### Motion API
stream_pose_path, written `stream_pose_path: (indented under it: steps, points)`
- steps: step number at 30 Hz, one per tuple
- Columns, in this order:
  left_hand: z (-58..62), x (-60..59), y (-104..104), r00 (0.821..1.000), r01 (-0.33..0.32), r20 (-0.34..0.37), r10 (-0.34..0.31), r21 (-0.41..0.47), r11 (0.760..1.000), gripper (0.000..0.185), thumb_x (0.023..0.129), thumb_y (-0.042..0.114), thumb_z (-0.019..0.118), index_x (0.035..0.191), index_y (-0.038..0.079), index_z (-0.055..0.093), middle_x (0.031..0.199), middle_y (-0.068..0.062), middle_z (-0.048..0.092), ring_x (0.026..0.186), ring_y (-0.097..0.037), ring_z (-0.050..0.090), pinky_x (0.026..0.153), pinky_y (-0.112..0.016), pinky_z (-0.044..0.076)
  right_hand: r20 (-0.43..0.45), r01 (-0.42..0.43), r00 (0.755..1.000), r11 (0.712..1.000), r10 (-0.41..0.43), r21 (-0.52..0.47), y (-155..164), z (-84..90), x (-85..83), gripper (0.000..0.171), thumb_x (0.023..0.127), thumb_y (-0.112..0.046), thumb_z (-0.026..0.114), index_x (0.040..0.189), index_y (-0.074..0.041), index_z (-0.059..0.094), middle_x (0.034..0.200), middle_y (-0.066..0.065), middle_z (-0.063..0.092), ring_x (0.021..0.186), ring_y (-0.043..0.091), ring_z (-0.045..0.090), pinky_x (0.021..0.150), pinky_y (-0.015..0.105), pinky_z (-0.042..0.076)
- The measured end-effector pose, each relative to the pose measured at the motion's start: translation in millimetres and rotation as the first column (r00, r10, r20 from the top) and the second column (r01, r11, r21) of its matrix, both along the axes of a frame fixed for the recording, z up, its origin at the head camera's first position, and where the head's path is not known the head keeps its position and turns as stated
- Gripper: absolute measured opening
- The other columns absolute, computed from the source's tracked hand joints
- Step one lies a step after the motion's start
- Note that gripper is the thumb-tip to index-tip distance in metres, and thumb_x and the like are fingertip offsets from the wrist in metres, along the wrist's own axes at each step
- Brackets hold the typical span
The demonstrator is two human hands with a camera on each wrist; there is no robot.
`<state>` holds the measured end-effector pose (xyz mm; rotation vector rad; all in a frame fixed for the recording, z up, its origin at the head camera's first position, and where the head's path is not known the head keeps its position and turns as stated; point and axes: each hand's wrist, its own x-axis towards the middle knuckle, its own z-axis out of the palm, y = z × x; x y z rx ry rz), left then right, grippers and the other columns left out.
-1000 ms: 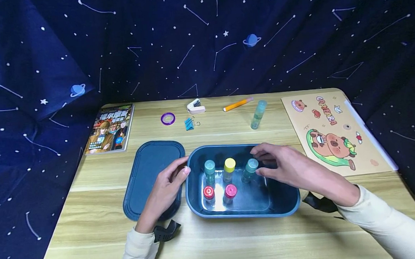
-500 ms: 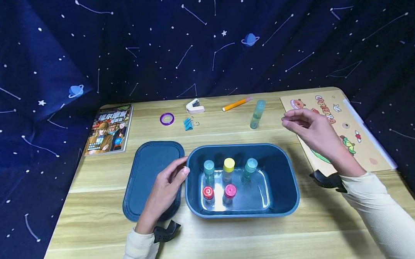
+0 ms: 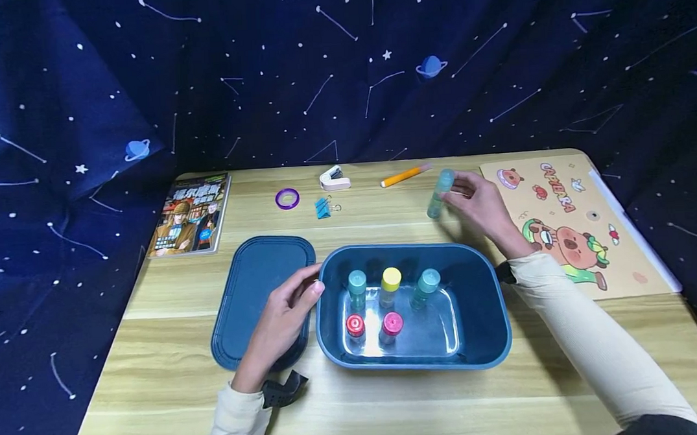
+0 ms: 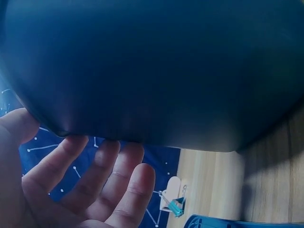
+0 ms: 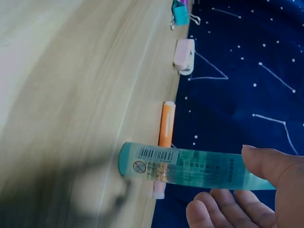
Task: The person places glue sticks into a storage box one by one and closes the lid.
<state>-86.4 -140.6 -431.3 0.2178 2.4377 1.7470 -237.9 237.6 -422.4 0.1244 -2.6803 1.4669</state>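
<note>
Right hand [image 3: 481, 202] is pinching the teal tube [image 3: 440, 194] standing on the table [image 3: 391, 397] at the bin's [image 3: 492, 302] 12 o'clock. Left hand [image 3: 283, 318], fingers relaxed, is steadying the bin's 9 o'clock rim. Fingertip-only grip, so the tube may tip or slip.

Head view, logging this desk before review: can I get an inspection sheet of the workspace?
Surface: wooden table.
Job's things: green tube upright near the far edge; blue box holds five capped tubes; lid left of it.
Clutter: book, tape ring, binder clip, stapler, orange pen, cartoon folder.
Hands: right hand fingers at the tube; left hand on the box rim.
Cables: nothing seen.
Surroundings: starry blue cloth.
</note>
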Motion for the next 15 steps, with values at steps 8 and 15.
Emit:
stream_pose_path:
  steps: [8,15]
  points:
    - [0.5,0.9,0.3,1.0,-0.005,-0.006,0.005,-0.004,1.0,0.04,0.107,0.026,0.059,0.144,0.012,0.06,0.145,-0.013,0.063,0.131,-0.025,0.062,0.109,-0.027,0.049,0.01,0.017,1.0,0.999,-0.017,0.036,-4.6,6.7,-1.1,0.044,0.098,-0.015,0.073,0.133,0.007,0.06,0.127,0.03,0.069,0.093,-0.007,0.064,0.079,0.001,0.047]
    - [1.0,0.3,0.2,1.0,-0.006,0.002,0.006,-0.007,1.0,0.041,0.107,0.028,0.059,0.145,0.013,0.06,0.146,-0.012,0.062,0.133,-0.025,0.06,0.111,-0.031,0.048,-0.077,0.024,0.997,0.99,-0.013,0.139,5.3,42.0,23.0,0.04,0.099,-0.022,0.071,0.131,0.001,0.065,0.121,0.025,0.072,0.09,-0.015,0.061,0.077,0.001,0.046]
